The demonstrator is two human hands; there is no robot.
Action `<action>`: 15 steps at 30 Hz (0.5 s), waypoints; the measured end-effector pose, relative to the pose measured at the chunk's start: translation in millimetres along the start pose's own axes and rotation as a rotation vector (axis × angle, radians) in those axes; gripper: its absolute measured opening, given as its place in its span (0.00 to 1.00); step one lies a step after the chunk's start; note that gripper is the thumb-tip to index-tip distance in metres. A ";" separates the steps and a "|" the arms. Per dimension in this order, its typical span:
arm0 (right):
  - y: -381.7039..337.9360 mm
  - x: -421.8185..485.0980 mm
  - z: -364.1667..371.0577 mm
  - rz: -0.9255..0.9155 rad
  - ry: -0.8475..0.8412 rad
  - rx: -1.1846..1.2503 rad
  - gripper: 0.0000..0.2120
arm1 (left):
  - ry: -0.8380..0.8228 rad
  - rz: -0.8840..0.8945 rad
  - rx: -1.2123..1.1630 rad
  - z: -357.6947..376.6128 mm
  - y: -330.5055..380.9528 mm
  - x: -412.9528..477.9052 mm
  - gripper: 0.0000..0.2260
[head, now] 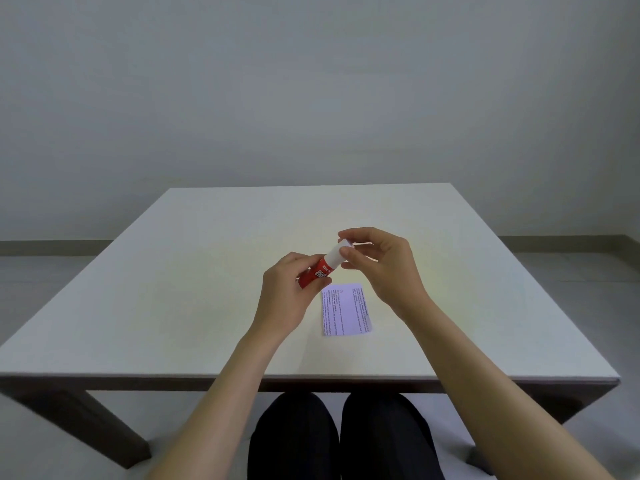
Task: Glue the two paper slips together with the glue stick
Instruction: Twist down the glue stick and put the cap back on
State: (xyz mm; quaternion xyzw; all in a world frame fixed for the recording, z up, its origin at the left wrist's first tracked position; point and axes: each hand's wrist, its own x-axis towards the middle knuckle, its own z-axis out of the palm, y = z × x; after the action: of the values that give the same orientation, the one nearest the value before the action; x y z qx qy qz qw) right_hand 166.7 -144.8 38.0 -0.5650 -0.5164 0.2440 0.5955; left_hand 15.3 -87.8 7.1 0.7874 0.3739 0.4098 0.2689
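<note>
The glue stick (pixel 320 268) is held in the air above the middle of the table (pixel 173 271), its long axis slanting from the red barrel at lower left up to the white cap (pixel 337 252) at upper right. The left hand (pixel 289 296) is wrapped closed around the red barrel, and the right hand (pixel 377 261) pinches the cap between thumb and fingertips, its other fingers curled loosely. The cap looks seated on the barrel, so I judge this to be the uncapping step, with no glue applied so far. The pull that frees it would run along that slanted axis, away from the left hand and toward the far right. The printed paper slip (pixel 346 310) lies flat on the table just below and between the two hands, slightly nearer the right wrist. Only one sheet outline is clear; whether a second slip lies on or under it, I cannot tell.
</note>
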 end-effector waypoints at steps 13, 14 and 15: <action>9.7 -1.6 -0.5 -0.025 -0.102 -0.518 0.14 | -0.080 0.072 0.202 -9.8 -3.5 2.1 0.13; 11.4 -0.8 0.1 -0.020 -0.092 -0.639 0.20 | -0.087 0.072 0.215 -9.7 -2.8 1.5 0.12; 12.4 -1.0 0.9 -0.033 -0.084 -0.688 0.22 | -0.086 0.072 0.218 -9.4 -2.0 1.0 0.11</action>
State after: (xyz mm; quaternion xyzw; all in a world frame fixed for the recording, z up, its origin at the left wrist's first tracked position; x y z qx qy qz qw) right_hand 169.2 -142.3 26.1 -0.7137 -0.6014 0.0690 0.3523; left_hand 7.0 -84.8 11.0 0.8417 0.3758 0.3419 0.1826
